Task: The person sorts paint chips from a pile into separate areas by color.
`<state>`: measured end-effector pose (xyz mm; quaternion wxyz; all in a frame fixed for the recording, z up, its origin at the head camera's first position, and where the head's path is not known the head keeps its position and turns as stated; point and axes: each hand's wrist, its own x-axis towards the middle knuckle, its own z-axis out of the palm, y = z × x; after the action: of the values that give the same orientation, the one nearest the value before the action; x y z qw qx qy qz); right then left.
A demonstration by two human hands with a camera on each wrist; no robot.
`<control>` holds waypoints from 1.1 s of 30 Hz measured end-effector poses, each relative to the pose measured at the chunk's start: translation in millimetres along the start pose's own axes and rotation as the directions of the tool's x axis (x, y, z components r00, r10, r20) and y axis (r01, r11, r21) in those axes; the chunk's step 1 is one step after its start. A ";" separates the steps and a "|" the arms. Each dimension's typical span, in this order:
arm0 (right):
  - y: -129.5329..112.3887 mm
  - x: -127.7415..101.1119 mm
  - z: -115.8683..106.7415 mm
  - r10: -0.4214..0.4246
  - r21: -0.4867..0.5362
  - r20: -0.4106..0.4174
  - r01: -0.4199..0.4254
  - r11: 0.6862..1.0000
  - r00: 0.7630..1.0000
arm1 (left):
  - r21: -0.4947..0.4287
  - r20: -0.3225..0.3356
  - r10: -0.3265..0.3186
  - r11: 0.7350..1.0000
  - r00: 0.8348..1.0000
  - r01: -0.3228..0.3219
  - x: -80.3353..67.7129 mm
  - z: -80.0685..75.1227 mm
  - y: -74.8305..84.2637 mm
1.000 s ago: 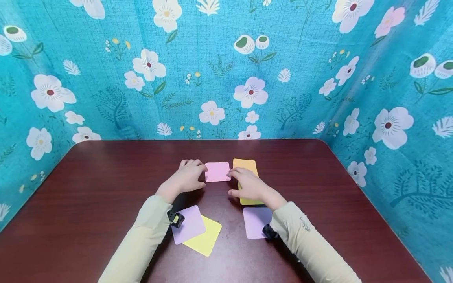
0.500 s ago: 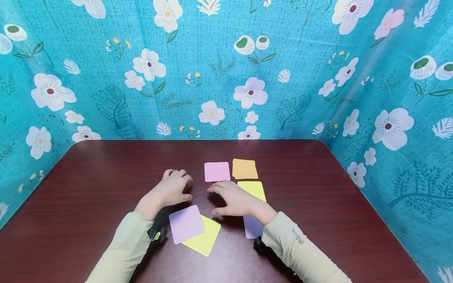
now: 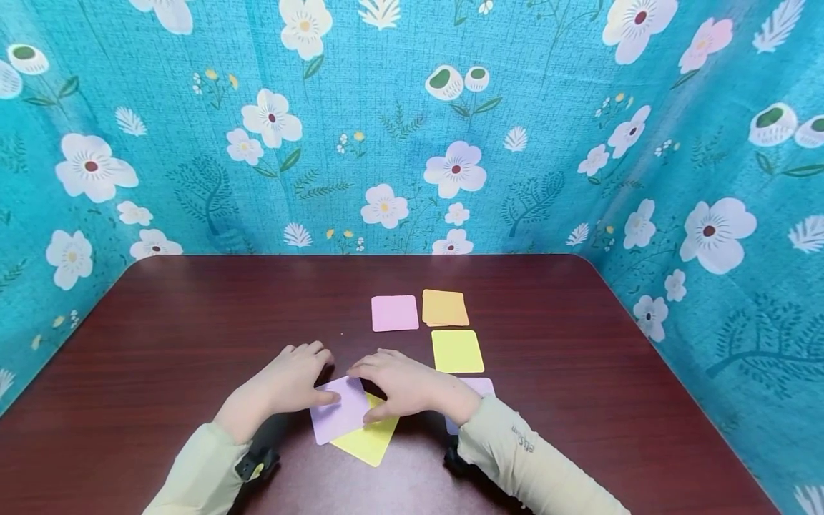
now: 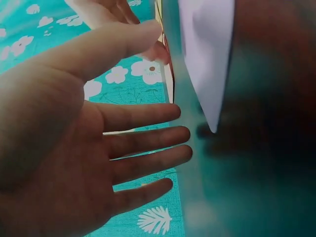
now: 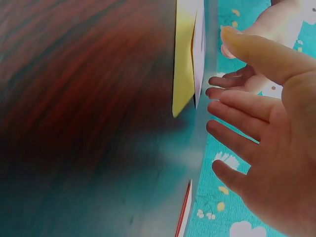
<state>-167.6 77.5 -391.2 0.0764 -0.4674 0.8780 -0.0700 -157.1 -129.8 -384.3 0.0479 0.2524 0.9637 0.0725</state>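
Note:
A purple square card (image 3: 337, 422) lies partly over a yellow square card (image 3: 370, 445) near the front middle of the table. My left hand (image 3: 283, 383) hovers at the purple card's left corner, its thumb overlapping the card in the head view. From the right, my right hand (image 3: 408, 386) reaches over both cards, fingertips right at the purple card's far edge. In the left wrist view the left palm (image 4: 59, 163) holds nothing and its fingers are spread beside the purple card (image 4: 212, 59). Straight, empty fingers (image 5: 237, 116) show in the right wrist view, near the yellow card (image 5: 182, 59).
Farther back lie a pink card (image 3: 395, 313), an orange stack of cards (image 3: 445, 307) and another yellow card (image 3: 458, 350). A second purple card (image 3: 479, 386) is partly hidden under the right forearm. Behind the dark red table (image 3: 257, 286) hangs a floral blue cloth (image 3: 386, 107).
Both hands have left the pink card at the back and come toward the front, down to the overlapping purple and yellow cards. The cards themselves have stayed in place.

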 end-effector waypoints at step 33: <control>-4.9 5.3 10.3 -0.016 -0.008 -0.002 0.016 1.000 1.000 | 0.076 -0.041 0.100 0.992 0.994 -0.096 -22.1 12.4 21.9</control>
<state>-164.5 69.8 -400.7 0.0731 -0.4746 0.8745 -0.0674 -125.8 -120.4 -391.7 0.0132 0.2993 0.9530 0.0445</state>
